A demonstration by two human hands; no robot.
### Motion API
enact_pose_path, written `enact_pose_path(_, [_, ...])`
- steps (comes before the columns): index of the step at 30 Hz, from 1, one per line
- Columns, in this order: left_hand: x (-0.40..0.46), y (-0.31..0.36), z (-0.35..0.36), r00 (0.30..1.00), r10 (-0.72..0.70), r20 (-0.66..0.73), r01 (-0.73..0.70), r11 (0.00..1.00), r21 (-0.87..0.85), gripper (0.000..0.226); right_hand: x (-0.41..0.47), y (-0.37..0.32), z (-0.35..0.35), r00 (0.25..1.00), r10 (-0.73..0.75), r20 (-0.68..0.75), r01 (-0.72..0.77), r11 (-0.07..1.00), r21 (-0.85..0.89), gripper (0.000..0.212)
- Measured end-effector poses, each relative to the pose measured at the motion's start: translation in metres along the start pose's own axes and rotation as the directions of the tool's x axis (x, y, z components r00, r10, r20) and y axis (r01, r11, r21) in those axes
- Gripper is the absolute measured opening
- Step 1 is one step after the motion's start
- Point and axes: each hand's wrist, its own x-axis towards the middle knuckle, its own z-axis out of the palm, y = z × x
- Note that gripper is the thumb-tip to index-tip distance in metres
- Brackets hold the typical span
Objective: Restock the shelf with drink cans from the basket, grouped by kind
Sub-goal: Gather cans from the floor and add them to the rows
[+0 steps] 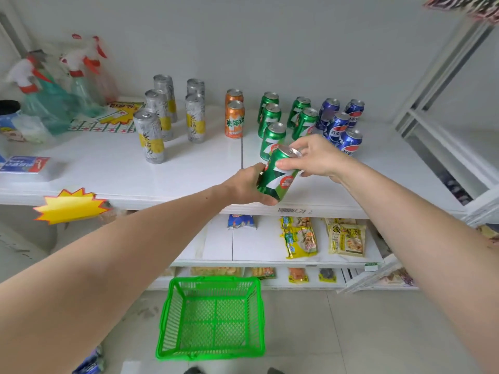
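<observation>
A green can [279, 175] hangs tilted above the front of the white shelf [113, 168], held by both hands. My left hand [247, 186] grips its lower body; my right hand [314, 157] pinches it near the top rim. Behind it on the shelf stand several green cans [271, 117]. Several blue cans [341, 124] stand to their right, two orange cans [235, 118] to their left, and several tall silver cans [149, 136] further left. The green basket [172, 314] sits on the floor below and shows nothing inside.
Spray bottles [54, 90] and printed cards [116, 117] crowd the shelf's back left, a blue packet [24, 164] lies at its left front. A yellow starburst tag [71, 205] hangs on the shelf edge. Snack packets [299, 236] lie on lower shelves. A metal upright [442, 71] rises at right.
</observation>
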Motion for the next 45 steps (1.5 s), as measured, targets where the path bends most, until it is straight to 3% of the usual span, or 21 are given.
enact_pose_path(2, [0.021,0.009,0.011,1.000,-0.002,-0.006,0.002,1.000,0.025,0.072,0.013,0.016,-0.016,1.000,0.003,-0.003,-0.003,1.000,-0.021,0.027])
enact_pose_path(9, [0.099,0.033,0.055,0.990,-0.095,-0.106,0.100,0.994,0.042,0.072,0.073,0.069,-0.067,0.998,-0.054,0.009,0.055,0.992,-0.111,0.089])
enact_pose_path(12, [0.128,0.045,0.069,0.976,-0.136,-0.173,0.141,0.990,0.017,0.071,0.099,0.086,-0.088,0.994,-0.099,0.037,0.103,0.982,-0.156,0.083])
enact_pose_path(16, [0.161,0.049,0.081,0.947,-0.216,-0.238,0.225,0.974,0.010,0.072,0.133,0.105,-0.107,0.990,-0.134,0.039,0.140,0.964,-0.227,0.059])
enact_pose_path(23, [0.191,0.039,0.092,0.914,-0.341,-0.220,0.373,0.919,0.125,0.081,0.172,0.129,-0.108,0.985,-0.169,-0.018,0.155,0.935,-0.318,0.052])
enact_pose_path(32, [0.213,0.037,0.096,0.899,-0.378,-0.223,0.429,0.865,0.261,0.067,0.198,0.144,-0.107,0.990,-0.139,-0.027,0.121,0.931,-0.344,0.052])
enact_pose_path(35, [0.214,0.036,0.093,0.897,-0.385,-0.215,0.436,0.851,0.294,0.065,0.201,0.144,-0.106,0.990,-0.135,-0.028,0.113,0.912,-0.394,0.061])
enact_pose_path(45, [0.207,0.038,0.087,0.917,-0.354,-0.182,0.392,0.882,0.262,0.071,0.202,0.139,-0.105,0.994,-0.108,0.012,0.101,0.880,-0.465,0.078])
